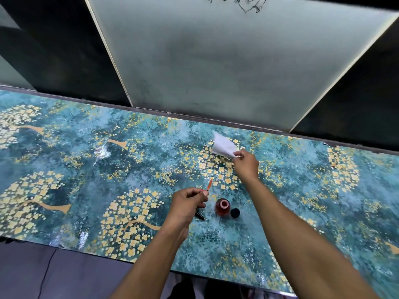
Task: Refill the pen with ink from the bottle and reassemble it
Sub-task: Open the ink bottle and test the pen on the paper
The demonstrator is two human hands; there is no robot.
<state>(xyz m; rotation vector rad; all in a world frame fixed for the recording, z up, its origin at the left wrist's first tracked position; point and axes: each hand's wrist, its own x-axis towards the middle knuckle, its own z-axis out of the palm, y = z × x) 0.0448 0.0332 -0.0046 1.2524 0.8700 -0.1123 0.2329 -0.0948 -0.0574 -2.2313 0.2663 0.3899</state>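
My left hand (187,203) pinches a thin pen refill (209,184) filled with reddish-orange ink, its tip pointing up and away. A dark pen part (200,216) lies on the table just under that hand. The open ink bottle (222,206) with red ink stands to the right of my left hand, and its black cap (235,213) sits beside it. Farther back, my right hand (246,164) grips a corner of a white tissue (223,145), which is lifted off the table.
The table (86,160) has a glossy teal cover with yellow flower trees. Its near edge runs along the bottom left, with grey floor (43,275) below. A pale wall panel (216,61) and dark panels rise behind the far edge.
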